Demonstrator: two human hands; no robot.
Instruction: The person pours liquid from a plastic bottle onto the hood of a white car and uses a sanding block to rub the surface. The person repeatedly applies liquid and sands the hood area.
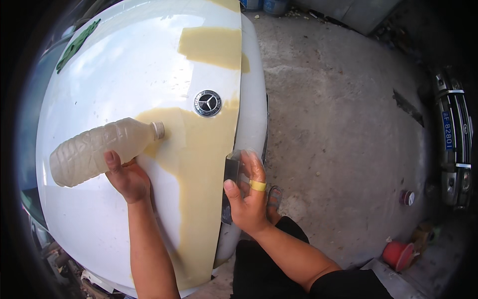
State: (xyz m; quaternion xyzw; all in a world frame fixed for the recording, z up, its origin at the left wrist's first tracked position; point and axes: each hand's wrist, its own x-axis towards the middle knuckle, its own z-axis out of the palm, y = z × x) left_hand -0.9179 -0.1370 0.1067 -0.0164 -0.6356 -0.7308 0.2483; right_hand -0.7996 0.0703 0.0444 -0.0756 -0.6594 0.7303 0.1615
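A cloudy, ribbed plastic bottle point(94, 149) with a white cap lies tilted in my left hand point(129, 182). My thumb rests against its near side, and the other fingers are hidden beneath it. The bottle is over a white car hood point(124, 94) with tan filler patches point(199, 149). At the hood's right edge, my right hand point(250, 199) grips a dark flat piece that looks like sandpaper point(231, 172), thumb on one side and fingers on the other. A yellow band point(257, 185) circles one finger, and the fingers look wet.
A round badge point(207, 103) sits on the hood, and a green cloth point(78, 46) lies at its far left. Concrete floor stretches to the right, with a small can point(407, 198), a red container point(398, 255) and a detached bumper point(454, 139). Blue buckets point(275, 7) stand at the back.
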